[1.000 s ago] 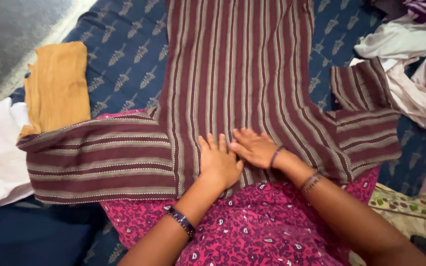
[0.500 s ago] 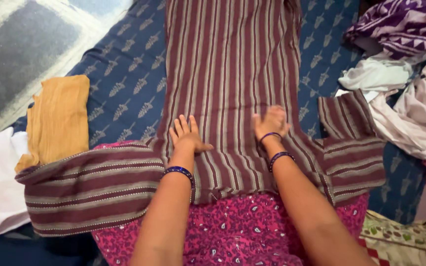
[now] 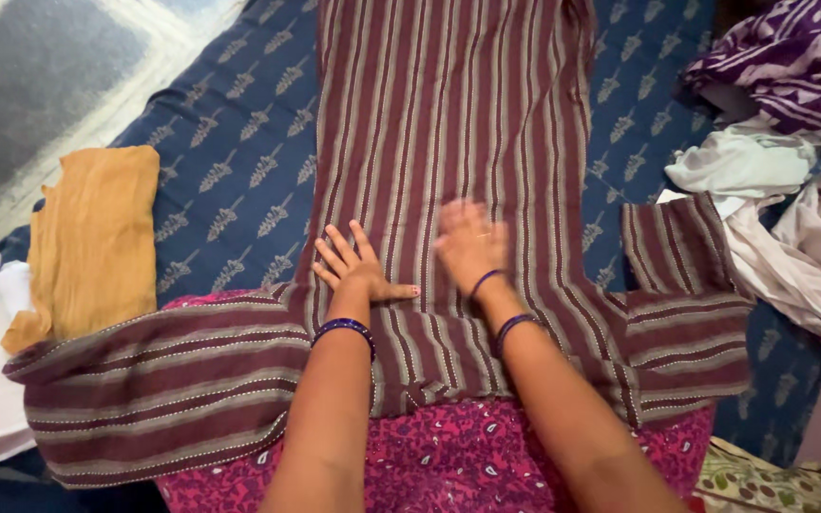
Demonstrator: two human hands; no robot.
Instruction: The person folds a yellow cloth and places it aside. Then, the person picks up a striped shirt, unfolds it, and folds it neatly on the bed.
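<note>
Striped tunic point(image 3: 448, 104): smoothing step. Left hand point(image 3: 358, 266) and right hand point(image 3: 472, 245) flat, open, gripping nothing; sleeve-folding seems next.

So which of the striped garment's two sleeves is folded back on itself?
The sleeve on the person's right: its cuff end is doubled upward. The left sleeve lies stretched out flat beside the folded mustard-yellow cloth.

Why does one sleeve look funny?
The right sleeve of the striped garment is folded back on itself, while the left sleeve lies stretched out flat. Both hands, left and right, press flat on the cloth.
</note>
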